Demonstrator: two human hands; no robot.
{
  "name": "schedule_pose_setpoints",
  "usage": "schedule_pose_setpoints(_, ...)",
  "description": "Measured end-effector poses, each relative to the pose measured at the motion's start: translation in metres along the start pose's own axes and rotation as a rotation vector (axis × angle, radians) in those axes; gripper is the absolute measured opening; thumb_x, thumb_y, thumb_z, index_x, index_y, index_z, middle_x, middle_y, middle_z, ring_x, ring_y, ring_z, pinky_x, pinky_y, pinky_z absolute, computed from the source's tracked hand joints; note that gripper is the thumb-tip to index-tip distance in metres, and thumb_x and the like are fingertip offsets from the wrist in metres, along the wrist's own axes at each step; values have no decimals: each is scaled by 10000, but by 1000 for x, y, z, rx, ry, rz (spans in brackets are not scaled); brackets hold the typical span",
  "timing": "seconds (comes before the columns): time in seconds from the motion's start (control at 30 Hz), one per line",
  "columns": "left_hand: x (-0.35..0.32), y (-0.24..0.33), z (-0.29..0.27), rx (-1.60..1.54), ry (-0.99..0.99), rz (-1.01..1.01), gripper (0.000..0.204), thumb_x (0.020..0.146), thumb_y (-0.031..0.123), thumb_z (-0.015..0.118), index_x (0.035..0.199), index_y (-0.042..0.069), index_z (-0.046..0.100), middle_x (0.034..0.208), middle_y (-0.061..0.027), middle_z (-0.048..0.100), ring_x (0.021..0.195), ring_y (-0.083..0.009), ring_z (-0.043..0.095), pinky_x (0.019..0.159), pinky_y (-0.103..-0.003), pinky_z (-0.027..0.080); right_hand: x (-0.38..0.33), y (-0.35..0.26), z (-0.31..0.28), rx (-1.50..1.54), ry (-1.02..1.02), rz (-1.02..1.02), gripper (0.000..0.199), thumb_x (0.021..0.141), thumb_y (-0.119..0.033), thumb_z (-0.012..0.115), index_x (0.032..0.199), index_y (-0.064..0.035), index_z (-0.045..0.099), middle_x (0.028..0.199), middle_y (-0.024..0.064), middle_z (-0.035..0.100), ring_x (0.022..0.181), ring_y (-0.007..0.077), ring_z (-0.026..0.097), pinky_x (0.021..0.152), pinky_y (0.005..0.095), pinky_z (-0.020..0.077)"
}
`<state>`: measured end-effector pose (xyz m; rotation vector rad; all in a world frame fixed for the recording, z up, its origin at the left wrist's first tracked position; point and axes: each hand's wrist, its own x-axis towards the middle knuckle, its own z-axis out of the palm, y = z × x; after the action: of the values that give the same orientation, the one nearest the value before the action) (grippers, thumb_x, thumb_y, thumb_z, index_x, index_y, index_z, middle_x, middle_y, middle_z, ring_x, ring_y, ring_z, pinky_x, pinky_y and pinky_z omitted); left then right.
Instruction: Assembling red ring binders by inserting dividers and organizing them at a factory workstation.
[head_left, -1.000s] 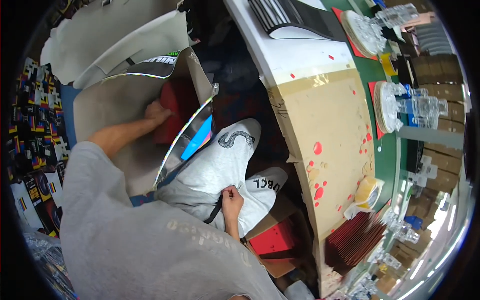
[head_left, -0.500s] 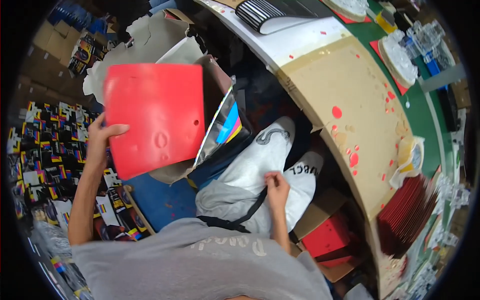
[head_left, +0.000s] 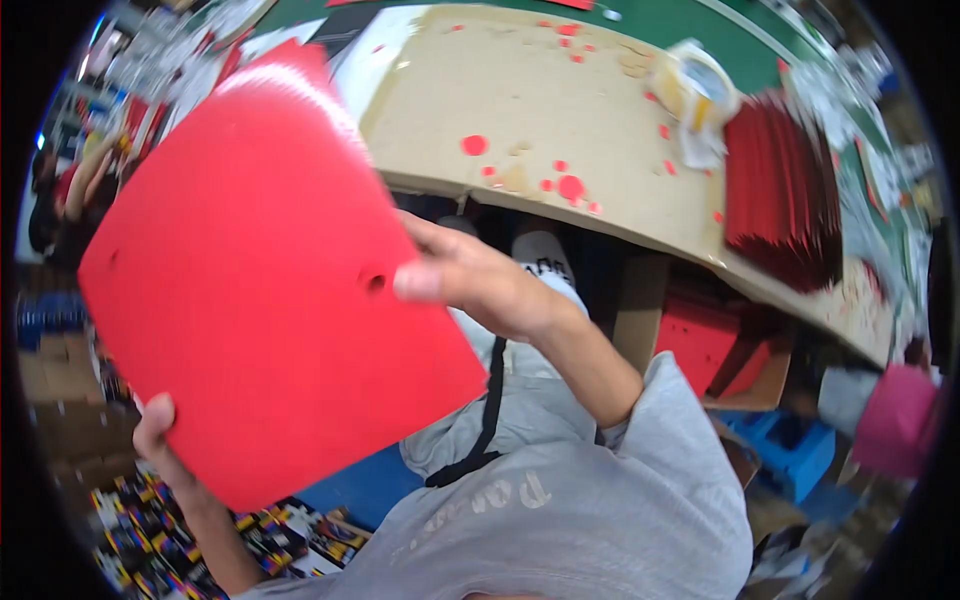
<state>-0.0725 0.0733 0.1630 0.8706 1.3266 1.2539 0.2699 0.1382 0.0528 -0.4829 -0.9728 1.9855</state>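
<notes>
Red sheet point(head_left: 260, 270) between left hand point(head_left: 160, 440) and right hand point(head_left: 470, 285)

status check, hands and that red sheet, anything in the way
Left hand grips red sheet at its lower corner. Right hand pinches its right edge. Sheet held up, short of the table; nothing blocking.

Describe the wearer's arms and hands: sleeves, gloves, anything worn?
Both hands are bare: no gloves, rings or watch visible on the left hand or right hand. The right arm wears a light grey sweatshirt sleeve pushed up toward the elbow, forearm uncovered. The left forearm is bare as far as it shows; its sleeve isn't clearly visible.
</notes>
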Motion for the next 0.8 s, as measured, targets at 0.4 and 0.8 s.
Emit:
schedule_pose_setpoints(0.4, 187, -56, 274, 134, -698, 109, 511, 761, 130, 719, 1218, -51, 580, 1150, -107, 660, 1113, -231, 624, 1059, -374, 449, -90, -72, -99, -462, 762, -558, 644, 801, -168, 792, 1324, 47, 484, 1136, 168, 654, 999, 241, 683, 910, 356, 559)
schedule_pose_setpoints(0.8, 220, -130, 329, -389, -558, 120, 732, 460, 16, 596, 1190, -47, 606, 994, -161, 684, 929, -327, 669, 727, -380, 575, -104, -66, -154, -534, 856, -505, 987, 727, 107, 770, 1523, -49, 207, 1423, 151, 489, 1297, 236, 511, 1079, 366, 426)
